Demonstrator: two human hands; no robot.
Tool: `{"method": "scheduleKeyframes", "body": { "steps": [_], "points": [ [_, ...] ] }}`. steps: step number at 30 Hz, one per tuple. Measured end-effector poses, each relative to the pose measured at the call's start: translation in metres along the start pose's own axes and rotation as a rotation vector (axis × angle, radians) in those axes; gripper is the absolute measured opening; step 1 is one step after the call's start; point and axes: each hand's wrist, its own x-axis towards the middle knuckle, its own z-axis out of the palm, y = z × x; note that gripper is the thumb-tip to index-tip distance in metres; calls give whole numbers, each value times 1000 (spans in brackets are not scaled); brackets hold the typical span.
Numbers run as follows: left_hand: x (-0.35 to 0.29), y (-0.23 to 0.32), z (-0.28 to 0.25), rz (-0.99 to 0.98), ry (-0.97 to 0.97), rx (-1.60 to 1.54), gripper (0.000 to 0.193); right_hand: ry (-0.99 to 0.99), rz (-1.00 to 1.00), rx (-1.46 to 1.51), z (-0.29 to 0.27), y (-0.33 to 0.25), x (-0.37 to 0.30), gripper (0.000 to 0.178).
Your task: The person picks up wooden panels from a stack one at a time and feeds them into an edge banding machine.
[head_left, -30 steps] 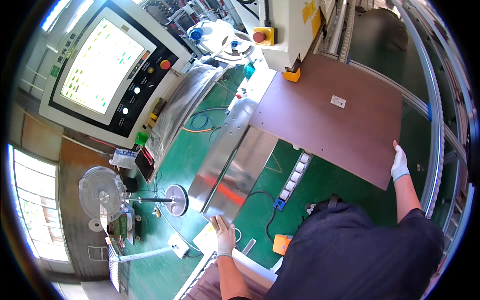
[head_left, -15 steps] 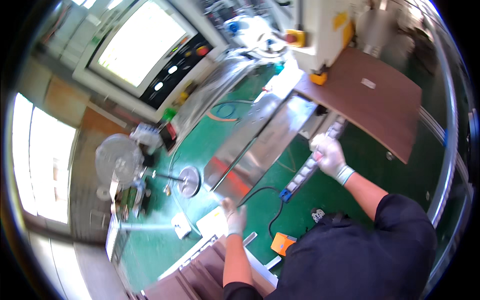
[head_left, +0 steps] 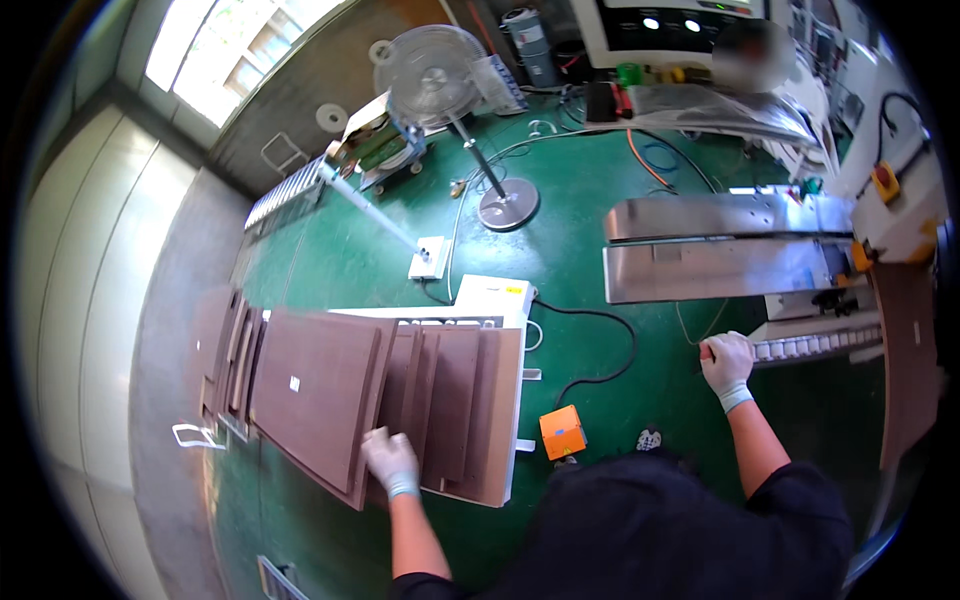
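In a pale glove, my left hand is at the near edge of a brown panel, its fingers curled against that edge. This panel leans at the front of a row of similar brown boards on a low white roller rack. Off to the right, my right hand, gloved too, is closed at the left end of a narrow roller rail. A small red spot shows at its fingers. The rail runs rightward below a metal machine table.
An orange foot pedal box with a black cable lies on the green floor by my feet. Beyond the rack stand a white-based post and a pedestal fan. A brown board is at the far right.
My view has swung left. My left hand has moved from mid-air beside the metal table to the brown panel's edge. My right hand is now at the roller rail's end.
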Motion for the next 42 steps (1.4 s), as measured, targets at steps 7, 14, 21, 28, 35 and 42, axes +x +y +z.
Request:
{"method": "scheduleKeyframes", "body": {
  "steps": [7,14,21,28,35,42],
  "points": [
    [-42,-185,-34,-875,101,-148,63,-33,115,-73,14,-2,-4,8],
    [-37,-151,-5,-1007,133,211,51,-173,127,-267,32,-8,-5,7],
    [-50,-88,-28,-395,-72,136,35,-391,77,-370,57,-87,-10,12],
    [-34,-124,-8,-463,168,-380,30,-973,255,398,180,-124,-166,20],
    [44,-237,-10,-345,-79,24,65,-1388,101,384,113,-184,-210,32],
    [65,-98,17,-174,-375,299,66,-1059,1315,893,136,-18,-270,11]
  ]
}}
